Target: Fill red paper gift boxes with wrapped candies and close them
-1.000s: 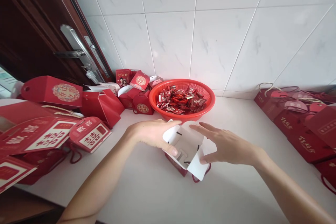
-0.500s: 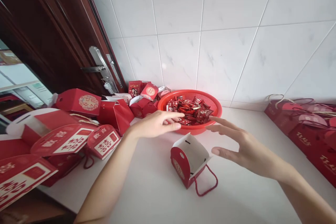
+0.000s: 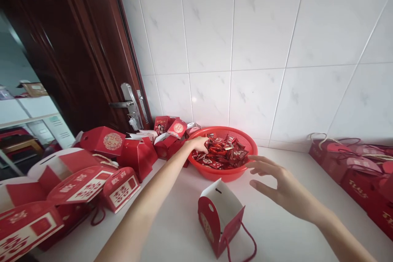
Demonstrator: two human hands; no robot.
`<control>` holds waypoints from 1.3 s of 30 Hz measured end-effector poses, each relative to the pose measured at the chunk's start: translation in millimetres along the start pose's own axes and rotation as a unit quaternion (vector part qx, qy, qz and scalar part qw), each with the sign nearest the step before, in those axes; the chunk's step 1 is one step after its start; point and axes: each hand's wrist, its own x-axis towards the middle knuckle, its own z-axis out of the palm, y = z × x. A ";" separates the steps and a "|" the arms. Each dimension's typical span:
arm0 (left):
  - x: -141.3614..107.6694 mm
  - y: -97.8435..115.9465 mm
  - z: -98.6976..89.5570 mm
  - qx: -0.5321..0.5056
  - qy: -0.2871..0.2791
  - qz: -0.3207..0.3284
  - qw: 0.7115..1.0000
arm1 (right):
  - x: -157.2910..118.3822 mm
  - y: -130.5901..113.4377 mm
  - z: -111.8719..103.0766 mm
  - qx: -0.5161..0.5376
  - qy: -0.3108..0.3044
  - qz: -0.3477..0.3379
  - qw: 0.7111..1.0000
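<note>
My left hand (image 3: 199, 144) reaches over the left rim of a red plastic basket (image 3: 227, 176) and touches the small red wrapped packets (image 3: 219, 151) heaped inside. Its fingers point down among them and look apart, though the tips are partly hidden. My right hand (image 3: 272, 178) hovers at the basket's right front edge, open, thumb and fingers spread, holding nothing. Between my forearms a red gift box (image 3: 211, 225) stands on the white tabletop, its top open and its pale inside showing. A dark red cord handle (image 3: 253, 239) hangs from its right side.
Several red gift boxes (image 3: 121, 188) crowd the left side, more of them (image 3: 167, 139) behind, beside the basket. Red bags with cord handles (image 3: 344, 168) line the right edge. A tiled wall (image 3: 254, 102) closes the back; a dark door (image 3: 89, 57) stands at left.
My left hand has gone forward and left, down onto the packets in the basket. The right hand stays nearly in place. The view has tilted up, so the table things sit lower.
</note>
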 end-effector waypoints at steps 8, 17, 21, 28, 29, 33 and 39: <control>-13.6 9.2 12.2 -0.159 0.028 0.057 0.985 | 8.8 6.8 0.6 0.058 -0.017 0.013 0.998; -26.5 21.5 21.6 -0.301 0.046 0.116 0.945 | 71.0 35.3 18.8 0.157 0.061 0.039 0.985; -21.2 19.9 30.0 -0.312 0.071 0.105 0.942 | 109.3 47.2 32.2 0.109 0.123 0.094 0.982; -13.5 10.9 37.5 -0.305 0.095 0.073 0.945 | 136.3 62.8 42.8 -0.015 0.075 0.124 0.989; -12.9 9.8 38.4 -0.303 0.094 0.073 0.946 | 137.3 64.0 43.9 -0.025 0.059 0.119 0.991; -10.1 4.9 43.3 -0.294 0.095 0.070 0.948 | 143.7 71.0 50.9 -0.055 0.008 0.127 0.990; -7.8 -0.3 47.4 -0.306 0.121 0.073 0.942 | 149.4 82.4 57.8 -0.016 0.068 0.131 0.989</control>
